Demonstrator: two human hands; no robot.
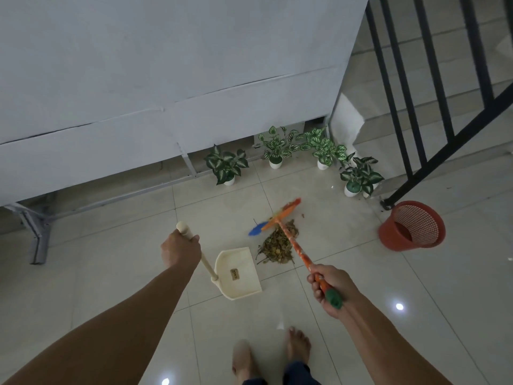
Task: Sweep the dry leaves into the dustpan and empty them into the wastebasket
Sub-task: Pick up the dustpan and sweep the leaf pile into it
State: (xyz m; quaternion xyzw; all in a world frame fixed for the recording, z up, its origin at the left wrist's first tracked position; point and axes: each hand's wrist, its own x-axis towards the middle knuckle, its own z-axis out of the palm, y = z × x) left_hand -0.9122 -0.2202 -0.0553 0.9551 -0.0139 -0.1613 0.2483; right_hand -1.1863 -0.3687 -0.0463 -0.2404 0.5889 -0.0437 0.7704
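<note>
A pile of dry brown leaves (277, 245) lies on the pale floor tiles. Just left of it stands a cream dustpan (238, 273), its mouth facing the pile. My left hand (180, 245) grips the top of the dustpan's long cream handle (206, 263). My right hand (329, 287) grips the orange broom handle (298, 250) near its green end cap. The broom head (280, 215), orange with blue bristles, hovers blurred over the far side of the pile. A red mesh wastebasket (412, 226) stands tilted at the right.
Several small potted plants (277, 147) line the base of a white wall. A black stair railing (433, 112) rises at the right behind the wastebasket. A grey metal frame leg (39, 232) stands at the left. My bare feet (298, 347) are near the bottom edge.
</note>
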